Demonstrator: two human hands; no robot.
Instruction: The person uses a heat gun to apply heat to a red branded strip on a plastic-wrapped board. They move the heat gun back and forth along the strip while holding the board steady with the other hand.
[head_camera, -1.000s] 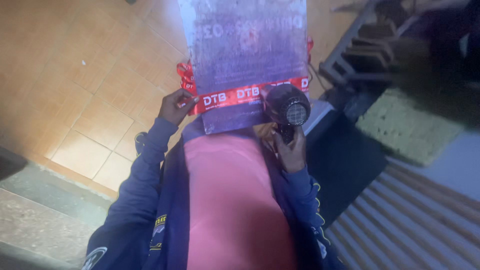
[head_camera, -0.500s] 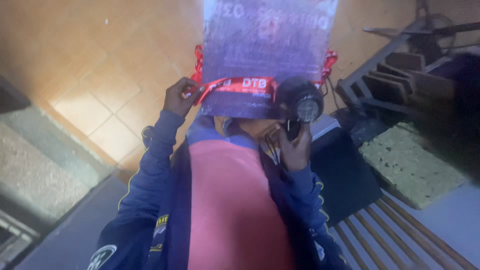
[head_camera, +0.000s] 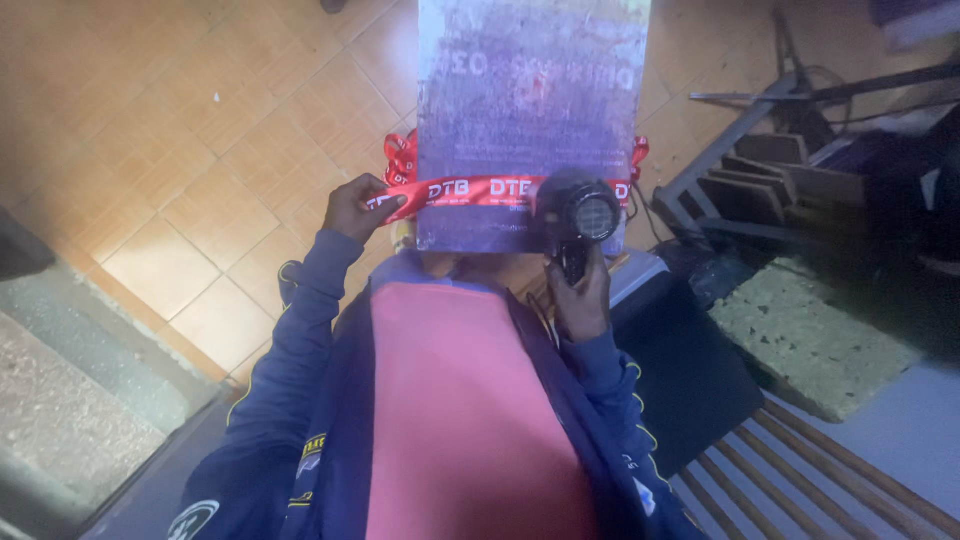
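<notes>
Above a floor of orange-brown tiles, a purplish rectangular panel extends away from the person, with its near end over the lap. A red printed ribbon crosses the panel near that end and bunches into loops at both edges. The left hand is closed on the ribbon at the panel's left edge, pinching it between thumb and fingers. The right hand is wrapped around the handle of a black hair dryer, which stands upright in front of the panel's lower right part, its round grille facing the camera. Pink shirt and dark blue jacket sleeves fill the foreground. A sponge-like slab lies on the right, beside wooden slats
</notes>
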